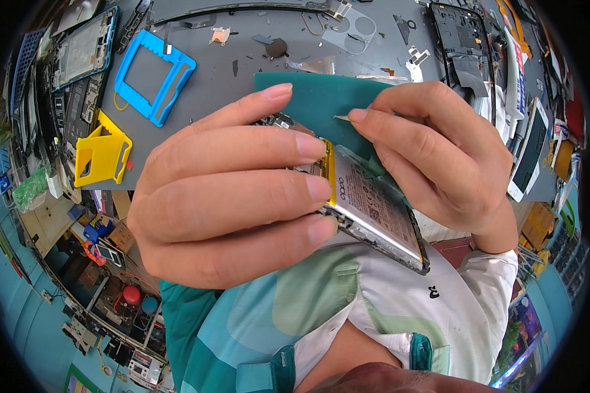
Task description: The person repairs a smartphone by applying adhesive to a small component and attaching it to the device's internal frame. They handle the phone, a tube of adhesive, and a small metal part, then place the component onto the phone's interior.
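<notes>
An opened phone without its back cover lies tilted in my left hand, whose fingers wrap over its upper part and hide much of the circuit area. The phone's silver-grey battery faces up, with a yellow strip along its end near my fingertips. Clear film lifts off the battery's far edge beside my right hand. Thumb and forefinger of that hand pinch a small pale pointed piece above the green mat; most of it is hidden.
Blue and yellow plastic phone stands lie on the grey bench at left, beside stacked phone parts. Small scraps and metal bits lie along the back. A dark phone frame and a white phone are at right.
</notes>
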Available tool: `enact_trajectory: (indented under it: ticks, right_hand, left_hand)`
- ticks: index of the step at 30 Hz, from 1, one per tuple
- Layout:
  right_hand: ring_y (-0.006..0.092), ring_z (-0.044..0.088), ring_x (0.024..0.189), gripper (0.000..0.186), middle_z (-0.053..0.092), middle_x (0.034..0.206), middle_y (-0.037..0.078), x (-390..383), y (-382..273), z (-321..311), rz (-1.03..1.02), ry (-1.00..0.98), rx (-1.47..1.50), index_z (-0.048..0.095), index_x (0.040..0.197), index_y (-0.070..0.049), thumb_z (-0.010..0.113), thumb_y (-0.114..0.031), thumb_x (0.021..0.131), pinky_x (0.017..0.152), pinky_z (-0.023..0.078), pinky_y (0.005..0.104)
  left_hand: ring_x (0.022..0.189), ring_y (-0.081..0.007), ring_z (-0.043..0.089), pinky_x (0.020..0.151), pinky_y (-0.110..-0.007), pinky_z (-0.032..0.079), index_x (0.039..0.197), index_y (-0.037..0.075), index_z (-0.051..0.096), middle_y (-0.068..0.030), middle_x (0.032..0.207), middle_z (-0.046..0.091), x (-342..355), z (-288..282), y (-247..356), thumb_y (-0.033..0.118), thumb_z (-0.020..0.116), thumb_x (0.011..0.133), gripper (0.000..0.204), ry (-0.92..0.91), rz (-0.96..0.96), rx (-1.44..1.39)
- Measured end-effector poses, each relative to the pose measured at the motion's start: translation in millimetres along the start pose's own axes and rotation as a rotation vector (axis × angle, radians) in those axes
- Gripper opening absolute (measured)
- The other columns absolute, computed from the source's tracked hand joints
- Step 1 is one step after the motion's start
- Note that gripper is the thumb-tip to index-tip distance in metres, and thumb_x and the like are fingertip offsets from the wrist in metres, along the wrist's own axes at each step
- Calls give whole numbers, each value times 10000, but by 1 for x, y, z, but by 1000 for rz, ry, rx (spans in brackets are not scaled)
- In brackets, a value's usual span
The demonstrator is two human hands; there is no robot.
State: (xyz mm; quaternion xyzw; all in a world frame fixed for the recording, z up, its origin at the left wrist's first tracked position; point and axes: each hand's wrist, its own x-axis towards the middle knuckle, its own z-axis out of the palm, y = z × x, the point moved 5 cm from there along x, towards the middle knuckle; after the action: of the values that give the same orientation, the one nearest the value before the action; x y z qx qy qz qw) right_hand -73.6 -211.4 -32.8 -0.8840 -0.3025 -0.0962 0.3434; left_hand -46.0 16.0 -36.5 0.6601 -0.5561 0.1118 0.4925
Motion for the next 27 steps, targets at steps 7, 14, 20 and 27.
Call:
enact_trajectory:
  ticks: [7,14,20,27]
  right_hand:
    - [235,740,807,366,743,1029,162,1,-1,1,8,6,-1,834,1149,18,831,100,793,666,588,324]
    - [236,740,805,364,742,1027,164,1,0,1,1,10,1,833,1146,22,826,105,791,662,585,321]
    - [238,741,800,368,740,1016,163,0,1,0,-12,20,14,835,1141,26,819,106,782,661,589,323]
    - [240,740,798,368,740,1008,163,1,0,1,-3,6,9,836,1138,26,822,102,778,657,590,325]
  left_hand:
    - [1128,-348,735,1050,-682,631,1139,132,732,-124,1197,659,0,0,1,213,721,1049,121,0,-3,6]
    - [1122,-345,736,1047,-680,634,1129,136,735,-124,1194,661,0,0,1,222,710,1058,114,2,-10,0]
    - [1112,-338,736,1042,-677,638,1129,143,731,-122,1189,659,0,1,2,238,701,1062,121,19,-23,2]
    - [1108,-332,736,1038,-673,641,1123,143,722,-117,1178,659,-1,1,1,246,690,1067,122,25,-24,14]
